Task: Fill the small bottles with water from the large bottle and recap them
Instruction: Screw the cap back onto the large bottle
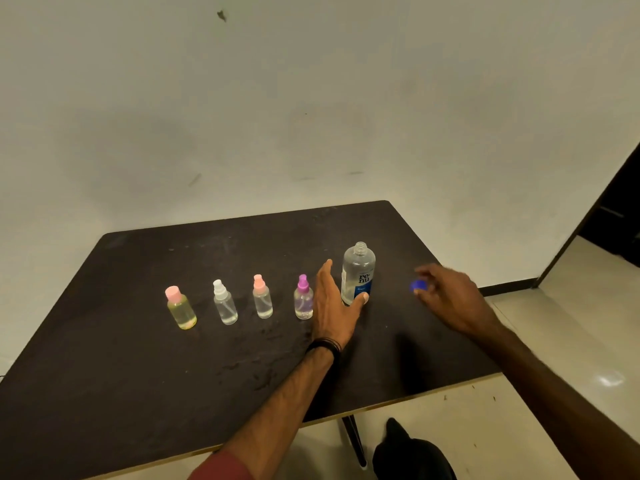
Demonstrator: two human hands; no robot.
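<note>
A large clear bottle (358,271) with a blue label stands uncapped on the dark table (138,358). My left hand (334,306) lies beside its base with straight fingers, the thumb touching the bottle's foot. My right hand (450,299) hovers to the right and pinches a blue cap (417,285). To the left stands a row of small capped bottles: a yellowish one with a pink cap (180,308), a clear one with a white sprayer (224,303), one with a salmon cap (262,297) and one with a purple cap (303,298).
The table's far edge meets a pale wall (311,116). Its right and near edges drop to a light tiled floor (519,410), where a dark shoe (408,452) and a table leg (353,441) show. Damp spots mark the tabletop near my left wrist.
</note>
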